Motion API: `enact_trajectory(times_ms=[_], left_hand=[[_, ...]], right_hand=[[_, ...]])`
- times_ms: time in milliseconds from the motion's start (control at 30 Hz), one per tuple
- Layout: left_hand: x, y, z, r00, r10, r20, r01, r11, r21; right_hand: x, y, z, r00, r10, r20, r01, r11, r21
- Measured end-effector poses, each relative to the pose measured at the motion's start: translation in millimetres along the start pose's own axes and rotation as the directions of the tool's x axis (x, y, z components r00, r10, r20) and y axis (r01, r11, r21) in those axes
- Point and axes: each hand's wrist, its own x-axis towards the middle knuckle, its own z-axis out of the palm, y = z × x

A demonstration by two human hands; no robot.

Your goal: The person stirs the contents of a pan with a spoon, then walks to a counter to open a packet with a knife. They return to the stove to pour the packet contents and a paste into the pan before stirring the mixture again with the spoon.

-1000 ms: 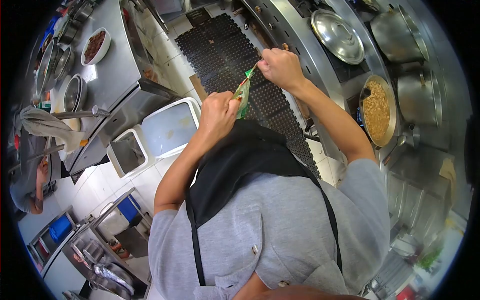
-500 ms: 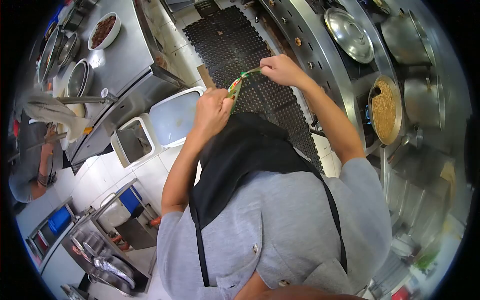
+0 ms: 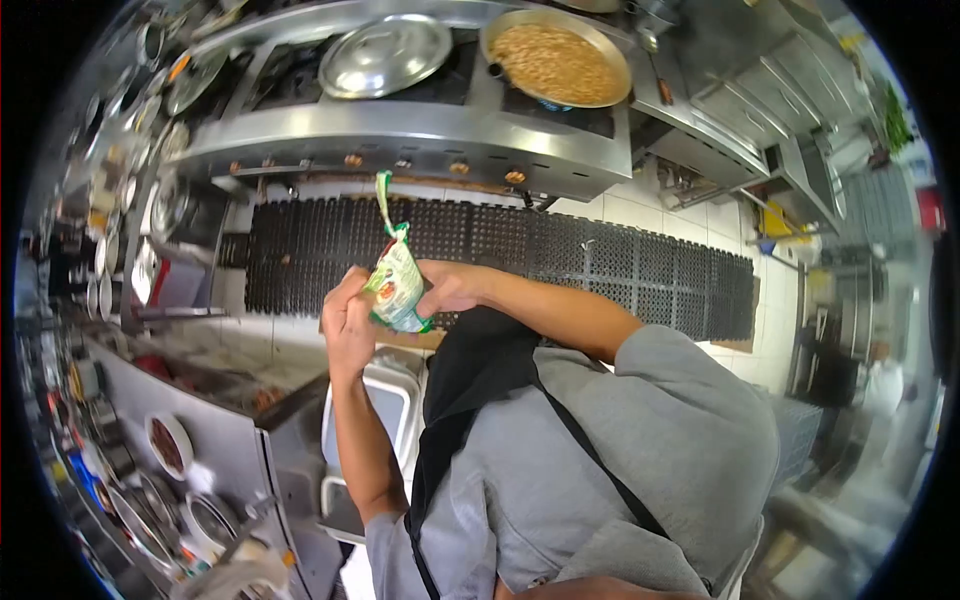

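Note:
A green and white printed plastic packet is held in front of my body. Its upper end is pinched into a knot or twist, from which a thin strip points up. My left hand has its fingers closed at the packet's left edge. On the other side, my right hand grips the packet, with the thumb on its front and the other fingers partly hidden behind it. What is inside the packet cannot be made out.
Across from me, the stove carries a wide pan of brown food and a large metal lid. A black rubber mat covers the floor. White bins stand beside a steel counter with a bowl on it.
My view has turned to face the stove. My right hand has moved from the packet's twisted end to its body, and that end now points up and free.

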Motion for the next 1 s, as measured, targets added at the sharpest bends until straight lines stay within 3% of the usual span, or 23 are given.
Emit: enact_trajectory(times_ms=[67, 133, 200, 267, 333, 400, 467, 533, 633, 667, 767, 800, 867, 900, 933, 1000], left_hand=[[36, 18, 36, 0.999, 0.037, -0.035, -0.039, 0.999, -0.036], [74, 19, 71, 0.998, 0.001, -0.062, -0.008, 0.995, -0.104], [124, -2, 109, 0.999, -0.008, -0.054, -0.009, 0.955, -0.298], [165, 11, 169, 0.996, -0.088, -0.033, 0.060, 0.864, -0.501], [209, -7, 219, 0.980, -0.144, 0.137, 0.196, 0.813, -0.548], [246, -24, 266, 0.902, -0.207, 0.378, 0.408, 0.694, -0.593], [281, -34, 304, 0.857, -0.254, 0.448, 0.486, 0.686, -0.542], [307, -41, 335, 0.877, -0.227, 0.423, 0.460, 0.650, -0.605], [332, -48, 363, 0.831, -0.342, 0.439, 0.555, 0.562, -0.613], [339, -52, 371, 0.831, -0.353, 0.429, 0.555, 0.549, -0.625], [367, -63, 386, 0.732, -0.474, 0.489, 0.680, 0.458, -0.572], [373, -68, 389, 0.731, -0.480, 0.485, 0.680, 0.445, -0.583], [383, -71, 397, 0.729, -0.557, 0.398, 0.668, 0.455, -0.589], [388, -68, 397, 0.699, -0.588, 0.408, 0.693, 0.415, -0.589], [394, -71, 397, 0.696, -0.590, 0.408, 0.692, 0.401, -0.600], [407, -80, 398, 0.753, -0.568, 0.333, 0.636, 0.495, -0.593]], right_hand=[[-25, -32, 3, 0.993, -0.112, -0.032, 0.106, 0.983, -0.152], [-53, -68, 3, 0.957, -0.233, -0.170, 0.182, 0.945, -0.271], [-81, -108, -10, 0.892, -0.310, -0.327, 0.215, 0.930, -0.297], [-107, -149, -42, 0.818, -0.425, -0.387, 0.300, 0.890, -0.344], [-131, -188, -73, 0.668, -0.506, -0.545, 0.337, 0.859, -0.385], [-150, -222, -107, 0.607, -0.506, -0.613, 0.336, 0.862, -0.379], [-166, -251, -128, 0.540, -0.520, -0.662, 0.309, 0.854, -0.419], [-175, -272, -158, 0.507, -0.497, -0.704, 0.253, 0.867, -0.430], [-183, -298, -190, 0.466, -0.424, -0.777, -0.040, 0.867, -0.497], [-182, -303, -197, 0.474, -0.406, -0.782, -0.058, 0.871, -0.488], [-175, -311, -212, 0.359, -0.586, -0.727, -0.171, 0.724, -0.668], [-172, -315, -216, 0.366, -0.574, -0.732, -0.186, 0.726, -0.662], [-172, -327, -223, 0.358, -0.644, -0.676, -0.549, 0.441, -0.710], [-172, -335, -227, 0.319, -0.595, -0.738, -0.715, 0.359, -0.599], [-170, -340, -231, 0.323, -0.587, -0.742, -0.725, 0.350, -0.593], [-163, -347, -230, 0.370, -0.507, -0.778, -0.504, 0.594, -0.627]])
